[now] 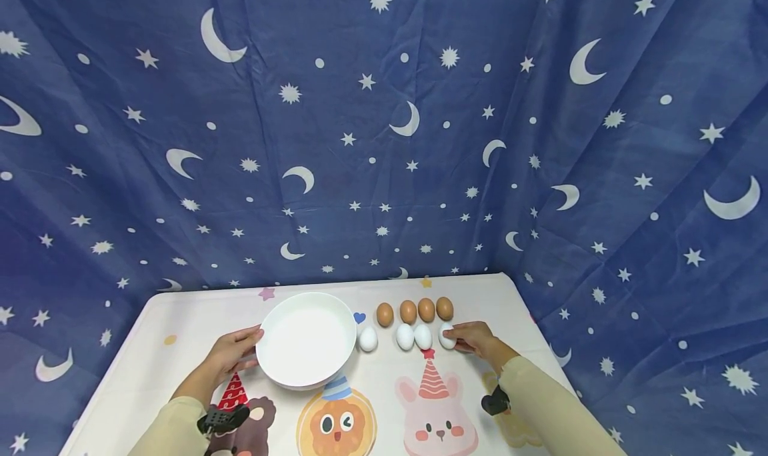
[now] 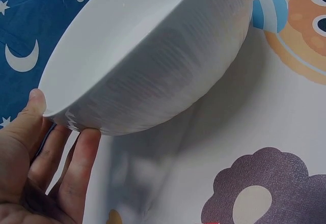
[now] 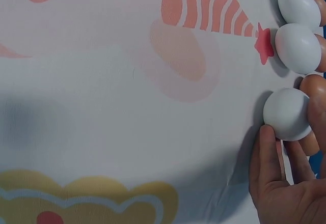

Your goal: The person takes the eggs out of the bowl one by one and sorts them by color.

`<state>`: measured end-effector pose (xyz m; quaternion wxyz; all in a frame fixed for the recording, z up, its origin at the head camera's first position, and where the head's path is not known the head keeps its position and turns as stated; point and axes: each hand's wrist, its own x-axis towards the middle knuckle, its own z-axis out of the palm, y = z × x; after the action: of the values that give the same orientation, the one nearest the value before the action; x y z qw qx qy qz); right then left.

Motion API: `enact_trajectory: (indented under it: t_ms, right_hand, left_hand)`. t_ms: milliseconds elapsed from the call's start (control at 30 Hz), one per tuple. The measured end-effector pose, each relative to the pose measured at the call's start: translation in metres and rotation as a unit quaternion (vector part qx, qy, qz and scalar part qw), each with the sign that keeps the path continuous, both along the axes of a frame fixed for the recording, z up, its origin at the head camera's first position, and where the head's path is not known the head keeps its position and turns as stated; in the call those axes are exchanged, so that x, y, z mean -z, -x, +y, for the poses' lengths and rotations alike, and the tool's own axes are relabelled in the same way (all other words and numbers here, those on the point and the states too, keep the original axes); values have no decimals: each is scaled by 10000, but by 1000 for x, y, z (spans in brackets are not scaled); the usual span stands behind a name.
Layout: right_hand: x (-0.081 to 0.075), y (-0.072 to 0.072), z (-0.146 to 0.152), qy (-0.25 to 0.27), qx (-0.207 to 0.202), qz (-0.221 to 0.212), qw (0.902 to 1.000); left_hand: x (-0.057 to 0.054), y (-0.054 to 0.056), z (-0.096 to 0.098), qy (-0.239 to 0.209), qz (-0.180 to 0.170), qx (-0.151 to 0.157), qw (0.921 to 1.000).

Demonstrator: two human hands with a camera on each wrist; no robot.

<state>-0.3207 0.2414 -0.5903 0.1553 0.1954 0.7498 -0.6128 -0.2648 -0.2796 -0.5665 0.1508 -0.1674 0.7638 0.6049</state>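
My left hand (image 1: 231, 351) grips the left edge of a large white bowl (image 1: 307, 339). In the left wrist view the thumb lies at the bowl's rim (image 2: 47, 111) and the other fingers touch its outer wall. To the bowl's right, my right hand (image 1: 477, 339) holds the rightmost white egg (image 1: 447, 336) between thumb and fingers, as the right wrist view also shows on this egg (image 3: 286, 113). Two white eggs (image 1: 414, 337) lie side by side left of it. Another white egg (image 1: 368, 339) sits close to the bowl. Behind is a row of several brown eggs (image 1: 426, 309).
A white tablecloth (image 1: 480, 296) with cartoon animal and food prints covers the table. A blue curtain (image 1: 360, 176) with moons and stars hangs behind the table and along its sides. Printed figures lie in front of the bowl and eggs.
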Motion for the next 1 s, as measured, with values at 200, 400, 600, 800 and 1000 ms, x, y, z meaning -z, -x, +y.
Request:
enact_trajectory:
  t_ms: [200, 400, 600, 800, 1000]
  right_hand:
    - [-1, -1, 0, 5, 58, -59, 10000]
    - [-6, -2, -1, -137, 60, -91, 9998]
    - [-8, -2, -2, -155, 89, -164, 9997]
    - [-8, -3, 0, -166, 69, -155, 9997]
    - [-11, -3, 2, -177, 90, -180, 9996]
  left_hand:
    - [0, -1, 0, 3, 25, 3, 10000]
    - [1, -1, 0, -8, 50, -9, 10000]
    - [1, -1, 0, 25, 48, 12, 10000]
    - [0, -1, 0, -6, 45, -23, 10000]
    - [1, 0, 0, 26, 24, -17, 10000]
